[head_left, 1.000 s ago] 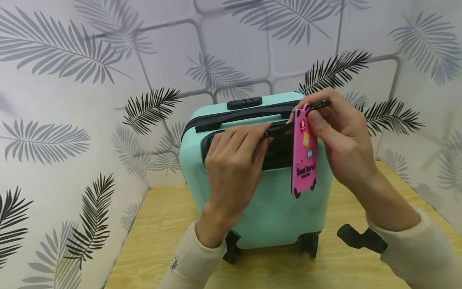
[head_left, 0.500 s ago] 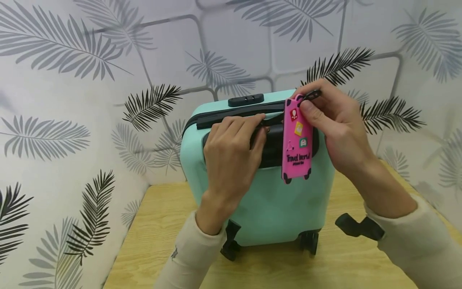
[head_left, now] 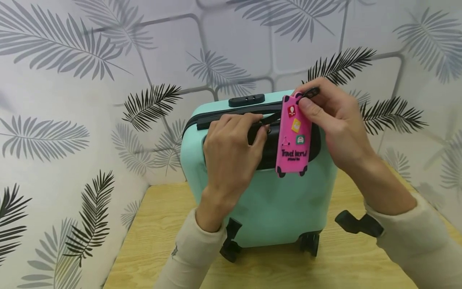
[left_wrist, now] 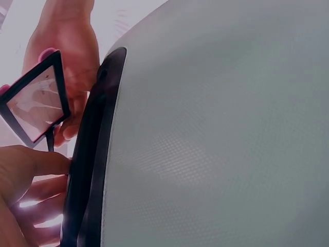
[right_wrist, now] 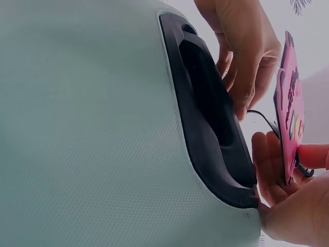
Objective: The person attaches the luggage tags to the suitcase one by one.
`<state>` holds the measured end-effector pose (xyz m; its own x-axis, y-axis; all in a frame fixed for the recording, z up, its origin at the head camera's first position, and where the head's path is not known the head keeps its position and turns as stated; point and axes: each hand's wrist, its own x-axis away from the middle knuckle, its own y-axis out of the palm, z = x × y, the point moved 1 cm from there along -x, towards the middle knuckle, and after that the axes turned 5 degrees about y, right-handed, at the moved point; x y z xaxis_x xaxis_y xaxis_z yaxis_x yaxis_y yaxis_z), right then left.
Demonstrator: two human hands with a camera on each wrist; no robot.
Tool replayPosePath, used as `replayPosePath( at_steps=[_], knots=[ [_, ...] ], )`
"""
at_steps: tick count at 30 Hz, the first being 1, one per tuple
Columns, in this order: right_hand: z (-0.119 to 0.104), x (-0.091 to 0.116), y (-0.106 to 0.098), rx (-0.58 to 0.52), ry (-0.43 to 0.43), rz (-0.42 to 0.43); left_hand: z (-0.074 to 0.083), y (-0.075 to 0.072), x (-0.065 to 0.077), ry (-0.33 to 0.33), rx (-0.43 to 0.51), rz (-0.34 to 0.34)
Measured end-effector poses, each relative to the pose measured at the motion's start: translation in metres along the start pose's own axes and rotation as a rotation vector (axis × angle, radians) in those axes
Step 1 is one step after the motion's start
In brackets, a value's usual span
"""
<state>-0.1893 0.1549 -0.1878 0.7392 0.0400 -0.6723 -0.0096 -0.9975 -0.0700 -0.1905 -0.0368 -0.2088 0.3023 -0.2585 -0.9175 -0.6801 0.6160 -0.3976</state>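
Observation:
A pink luggage tag (head_left: 293,136) with small sticker motifs and dark lettering hangs in front of the mint-green suitcase (head_left: 281,208). My right hand (head_left: 337,116) pinches it at its top corner between thumb and fingers. From there a black strap (head_left: 271,118) runs left to my left hand (head_left: 231,148), whose thumb and index finger pinch its end. The left hand's other fingers lie over the suitcase's black handle (right_wrist: 216,113). In the left wrist view the tag's back (left_wrist: 38,103) shows a clear window in a black frame.
The suitcase stands upright on its black wheels (head_left: 308,244) on a wood-grain table (head_left: 159,233). A black combination lock (head_left: 247,100) sits on its top. Behind is a wall (head_left: 234,44) with a leaf pattern. A black strap piece (head_left: 359,224) sticks out at the right sleeve.
The right hand and the luggage tag have moved up and left, closer to the left hand. The tag's face has turned more toward the head camera. The left hand has barely moved.

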Motion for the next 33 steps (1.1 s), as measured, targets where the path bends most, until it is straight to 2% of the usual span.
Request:
replayPosePath(
  at_steps=[10, 18, 33],
  knots=[
    [0.004, -0.004, -0.004, 0.092, 0.029, 0.006, 0.0, -0.001, -0.002, -0.046, 0.024, -0.101],
    [0.006, -0.002, -0.006, 0.219, 0.03, -0.026, -0.001, -0.001, -0.001, -0.079, 0.054, -0.115],
    [0.007, -0.009, -0.011, 0.279, 0.105, -0.119, -0.008, -0.005, -0.005, -0.101, 0.107, -0.198]
  ],
)
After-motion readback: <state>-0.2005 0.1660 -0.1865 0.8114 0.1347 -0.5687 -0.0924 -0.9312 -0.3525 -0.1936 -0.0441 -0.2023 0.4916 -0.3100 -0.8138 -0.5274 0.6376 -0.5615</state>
